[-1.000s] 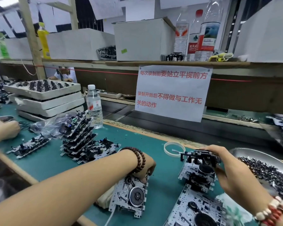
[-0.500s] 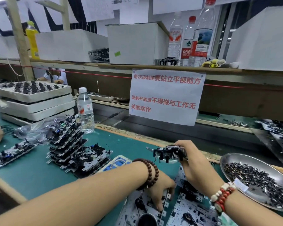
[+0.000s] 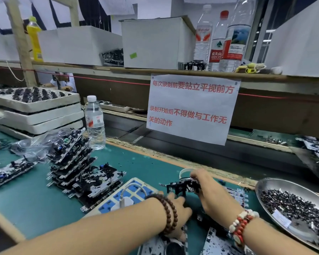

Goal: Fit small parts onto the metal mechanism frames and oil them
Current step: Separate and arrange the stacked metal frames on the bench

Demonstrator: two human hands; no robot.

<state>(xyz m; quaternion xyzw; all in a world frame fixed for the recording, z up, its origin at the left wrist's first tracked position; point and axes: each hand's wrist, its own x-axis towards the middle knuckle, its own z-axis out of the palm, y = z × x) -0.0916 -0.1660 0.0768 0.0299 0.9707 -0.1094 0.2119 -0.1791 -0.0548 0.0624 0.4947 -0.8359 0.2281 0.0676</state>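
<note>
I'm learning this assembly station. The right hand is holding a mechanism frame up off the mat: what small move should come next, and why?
Probably lower the mechanism frame toward the left hand, which lies on the mat just below it. The right hand grips it by one end only, in mid-air, so it needs support before parts from the metal dish can be fitted.

green bench (image 3: 35,205) | stacked frames (image 3: 77,168) | water bottle (image 3: 95,122) | parts dish (image 3: 276,186)

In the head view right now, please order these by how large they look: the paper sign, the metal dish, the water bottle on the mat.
1. paper sign
2. metal dish, partly cut off and nearer
3. water bottle
</note>
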